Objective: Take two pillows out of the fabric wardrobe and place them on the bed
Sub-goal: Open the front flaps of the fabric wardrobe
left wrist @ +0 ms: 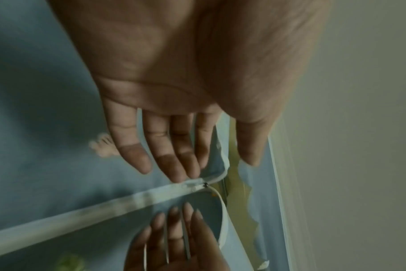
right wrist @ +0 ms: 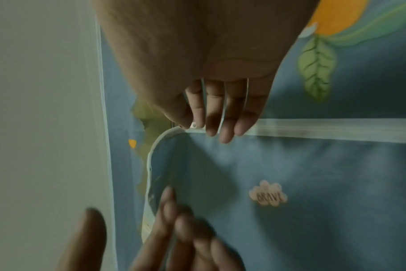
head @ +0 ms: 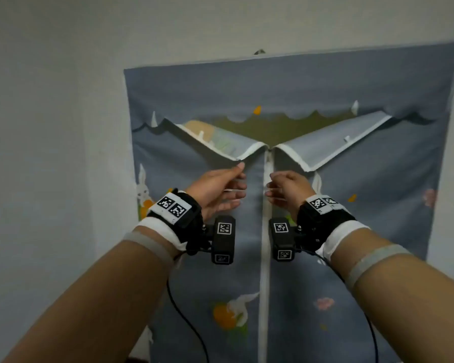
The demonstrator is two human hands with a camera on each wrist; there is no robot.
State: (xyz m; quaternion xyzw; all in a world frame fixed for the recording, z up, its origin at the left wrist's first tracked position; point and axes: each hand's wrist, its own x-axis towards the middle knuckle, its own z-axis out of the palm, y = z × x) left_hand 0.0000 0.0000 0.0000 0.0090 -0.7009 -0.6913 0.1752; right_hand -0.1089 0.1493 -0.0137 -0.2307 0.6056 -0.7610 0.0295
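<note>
Step in hand, as I judge it: opening the front of the fabric wardrobe [head: 286, 231] by running its centre zipper [head: 264, 284] down. The top corners of both front flaps are already folded outward, showing a small triangular gap with something tan and pale green inside at left; I take that for a pillow [head: 205, 131] but cannot confirm it. No bed in any view. To do this well I would hold the left panel taut just beside the zip line while the other hand draws the slider [right wrist: 193, 125] straight down along the seam, not outward, since soft cloth will bunch and jam the teeth; the opening needs to go well down before a bulky pillow will pass. My left hand [head: 220, 189] is spread, fingers straight and a little apart, fingertips [left wrist: 174, 174] touching or nearly touching the panel edge at the head of the zip; it grasps nothing. My right hand [head: 286, 189] has fingers bent inward toward the seam, thumb and forefinger meeting at the slider in the right wrist view. It looks like a pinch, but blur leaves me unable to say it is closed on the tab.
</note>
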